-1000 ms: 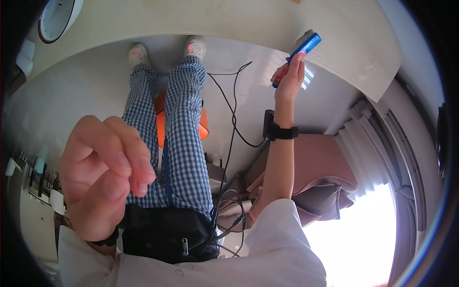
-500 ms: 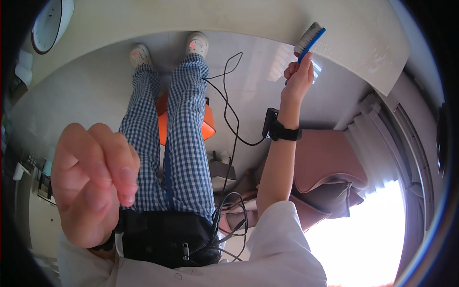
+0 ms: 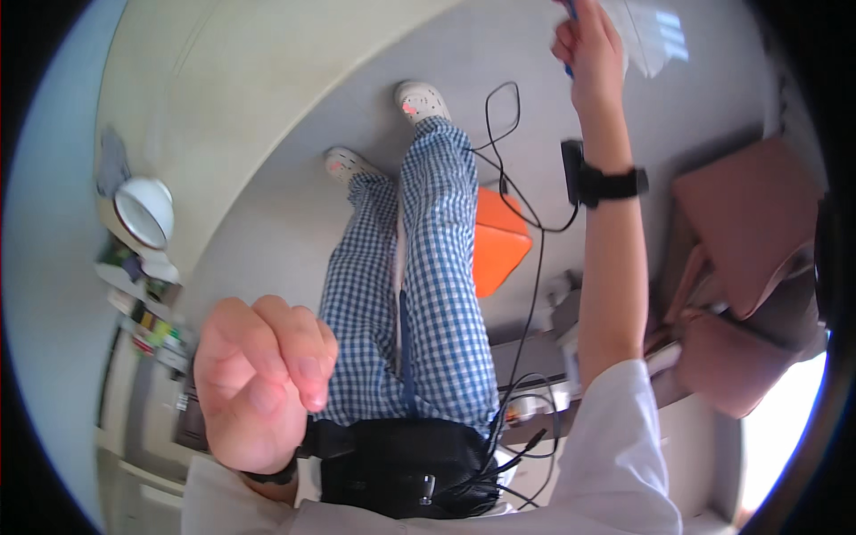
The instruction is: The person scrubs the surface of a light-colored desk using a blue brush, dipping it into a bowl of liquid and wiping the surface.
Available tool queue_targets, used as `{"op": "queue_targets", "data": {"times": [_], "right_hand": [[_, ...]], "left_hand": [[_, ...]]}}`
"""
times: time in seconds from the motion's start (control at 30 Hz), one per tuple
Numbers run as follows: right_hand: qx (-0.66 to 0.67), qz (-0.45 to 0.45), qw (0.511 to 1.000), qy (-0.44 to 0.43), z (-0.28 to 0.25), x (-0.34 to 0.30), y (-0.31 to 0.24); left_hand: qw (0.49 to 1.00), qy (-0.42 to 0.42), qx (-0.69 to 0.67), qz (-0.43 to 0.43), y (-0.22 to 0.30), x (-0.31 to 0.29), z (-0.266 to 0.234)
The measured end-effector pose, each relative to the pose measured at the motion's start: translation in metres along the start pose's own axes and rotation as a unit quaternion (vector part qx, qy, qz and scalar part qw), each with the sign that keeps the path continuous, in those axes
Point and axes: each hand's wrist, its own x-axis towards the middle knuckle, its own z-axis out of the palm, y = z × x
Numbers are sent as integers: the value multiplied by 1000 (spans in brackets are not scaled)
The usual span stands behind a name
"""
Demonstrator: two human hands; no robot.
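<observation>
At the upper edge of the view, my right hand [image 3: 590, 55] is wrapped round the blue handle of a brush [image 3: 572, 11]. The brush's bristle end lies out of the picture. A black strap with a small box [image 3: 599, 181] sits on my right wrist, and a cable runs from it. My left hand [image 3: 263, 385] is raised at the lower left, with its fingers curled in toward the thumb. Nothing shows between those fingers, and the hand touches no object.
A pale, curved-edged table [image 3: 241, 98] spans the upper left, with a white dark-rimmed bowl [image 3: 145, 212] near its far-left end. An orange box-like object [image 3: 499, 245] is beside my legs. A loose black cable [image 3: 535, 303] loops over the floor. Brownish-pink seating [image 3: 749, 223] stands at right.
The view has swung left, bringing more of the table and the bowl in. My right arm with the brush now reaches higher in the picture, so the bristles have left view. My left hand keeps its curl.
</observation>
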Motion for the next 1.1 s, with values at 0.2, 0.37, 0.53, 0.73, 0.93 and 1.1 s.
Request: {"op": "queue_targets", "data": {"times": [0.2,0.37,0.53,0.73,0.93,1.1], "right_hand": [[-78,-92,992,47,-13,9,-7],[-94,-140,983,71,-35,12,-3],[-101,-182,977,47,-43,20,-21],[-43,-320,943,86,-53,43,-14],[-66,-295,948,97,-49,44,-24],[-6,-290,953,85,-63,47,-23]], "left_hand": [[995,-60,56,-56,-29,11,51],[983,-91,124,-99,-46,20,79],[983,-89,131,-96,-43,28,77],[985,-65,124,-104,-39,30,77],[986,-73,124,-86,-35,28,69],[987,-75,107,-93,-39,24,69]]}}
